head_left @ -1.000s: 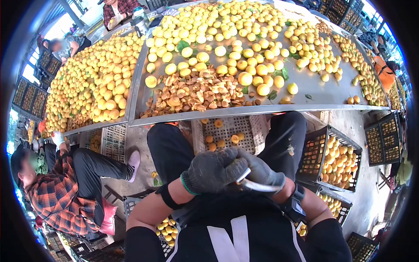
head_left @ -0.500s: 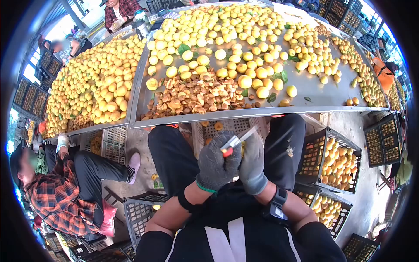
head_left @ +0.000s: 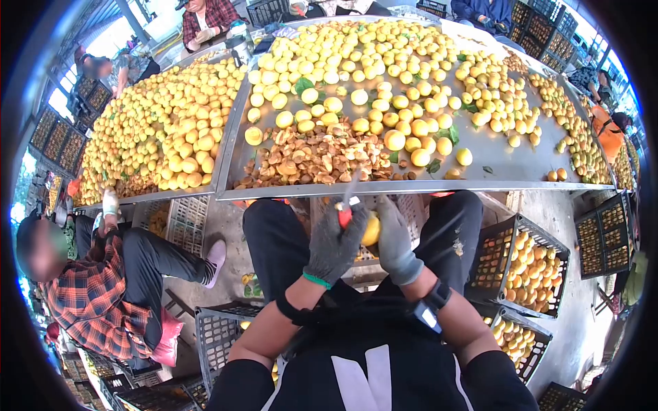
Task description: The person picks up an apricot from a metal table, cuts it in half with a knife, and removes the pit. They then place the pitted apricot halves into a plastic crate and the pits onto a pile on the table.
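Note:
In a dark grey glove, my left hand [head_left: 334, 240] is closed around a red-handled knife [head_left: 345, 216], its blurred blade pointing up toward the table edge. A yellow fruit [head_left: 372, 230] sits between my two hands, over my lap. My right hand [head_left: 397, 241], in a grey glove, has its fingers wrapped against the fruit's right side. Just beyond the hands, brown peelings or fruit pieces [head_left: 322, 156] lie heaped at the near edge of the metal table [head_left: 507, 164], with many yellow fruits [head_left: 404, 113] spread behind them.
At the left sits a person in a plaid shirt [head_left: 96, 294]. Black crates of fruit [head_left: 528, 264] stand on the floor to the right, with another crate [head_left: 223, 335] at the lower left. A pale crate [head_left: 411, 205] is under the table edge between my knees.
The knife has turned from pointing right to pointing upward, and the yellow fruit now shows between my hands. My hands have moved slightly apart. The view has shifted a little.

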{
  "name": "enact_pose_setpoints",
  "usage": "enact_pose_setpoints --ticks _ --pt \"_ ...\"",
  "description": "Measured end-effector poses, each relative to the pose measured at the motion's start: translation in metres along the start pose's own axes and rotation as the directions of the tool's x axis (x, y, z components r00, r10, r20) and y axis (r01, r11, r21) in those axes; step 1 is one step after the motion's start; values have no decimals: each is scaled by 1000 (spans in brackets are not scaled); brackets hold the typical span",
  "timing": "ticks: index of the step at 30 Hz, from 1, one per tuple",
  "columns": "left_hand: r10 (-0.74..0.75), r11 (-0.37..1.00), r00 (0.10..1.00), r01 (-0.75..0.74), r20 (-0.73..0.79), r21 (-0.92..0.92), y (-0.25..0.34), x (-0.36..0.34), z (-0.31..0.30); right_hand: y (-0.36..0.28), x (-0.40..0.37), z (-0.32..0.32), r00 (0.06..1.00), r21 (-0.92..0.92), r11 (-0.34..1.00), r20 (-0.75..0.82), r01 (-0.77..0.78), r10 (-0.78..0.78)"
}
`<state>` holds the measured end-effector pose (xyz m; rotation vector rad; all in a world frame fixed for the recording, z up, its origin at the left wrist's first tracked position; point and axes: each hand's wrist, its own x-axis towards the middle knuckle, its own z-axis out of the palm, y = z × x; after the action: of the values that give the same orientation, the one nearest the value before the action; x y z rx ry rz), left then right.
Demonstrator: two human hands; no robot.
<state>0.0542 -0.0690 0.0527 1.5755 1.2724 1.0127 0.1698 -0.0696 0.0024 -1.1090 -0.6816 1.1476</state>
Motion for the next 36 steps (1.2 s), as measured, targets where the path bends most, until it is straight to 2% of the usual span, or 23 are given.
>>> enact_pose_setpoints --ticks 1,2,3,4,5,6,7,8,10,11,12,14,16,18,20,21,22,23,26,27,28,30,36 --pt "292 951 957 -290 -4 106 -6 1 -5 -13 0 -23 842 -82 875 243 -477 482" --pt "290 952 957 -287 -10 110 -6 2 -11 -26 -12 -20 866 -295 909 319 -295 385" --pt "450 860 890 -453 72 236 -7 3 -19 -14 -12 -28 891 -394 901 454 183 18" --pt "584 720 792 -607 178 338 -7 5 -25 -13 -11 -28 732 -400 677 608 618 -309" --pt "603 670 758 -651 248 358 -10 5 -28 -14 -13 -28 732 -399 678 608 617 -308" --pt "602 670 759 -649 249 359 -10 5 -31 -16 -18 -28 738 -223 884 650 411 -179" --pt "604 602 683 -728 410 326 -6 5 -34 -20 -21 -25 702 -48 989 709 140 -65" --pt "588 535 587 -799 557 276 -2 4 -36 -21 -20 -26 702 -48 989 709 139 -64" --pt "717 478 514 -854 471 204 0 4 -32 -21 -15 -31 421 -105 665 843 740 -335" --pt "749 445 482 -875 455 194 -4 5 -33 -13 -25 -26 745 -110 994 662 -18 87" --pt "780 409 446 -894 439 183 -7 6 -33 -12 -28 -24 746 -111 994 660 -16 85" --pt "778 448 475 -878 411 168 -6 4 -31 -36 -41 -7 732 361 654 493 -664 470" --pt "775 483 501 -863 385 151 -5 2 -27 -44 -43 5 785 409 677 424 -612 452" --pt "766 528 567 -824 302 207 -4 -2 -22 -57 -45 14 903 431 819 368 -378 224" --pt "760 534 575 -818 303 215 -5 -4 -21 -12 -36 -7 900 514 756 368 -406 233" --pt "756 538 583 -812 299 224 -5 -4 -19 13 -35 -20 962 -101 991 264 92 -62" --pt "755 541 583 -812 299 219 -3 -5 -17 9 -36 -18 864 -666 552 370 502 -341" --pt "726 616 643 -766 244 186 1 -4 -13 -7 -47 -18 818 -538 618 342 573 -462" --pt "657 739 743 -668 126 86 4 -4 1 -4 -33 -14 901 -759 513 226 402 -371" --pt "605 792 794 -608 69 53 3 -5 3 -8 -33 -13 805 -803 349 251 484 -538" --pt "543 839 840 -543 11 13 3 -6 7 -20 -33 -7 805 -804 349 248 481 -539" --pt "456 886 886 -461 -85 -54 5 -8 20 -38 -29 3 919 -610 719 35 332 -394" --pt "-56 858 979 -53 -195 -512 -11 0 44 -12 2 5 712 -650 511 67 563 -699"
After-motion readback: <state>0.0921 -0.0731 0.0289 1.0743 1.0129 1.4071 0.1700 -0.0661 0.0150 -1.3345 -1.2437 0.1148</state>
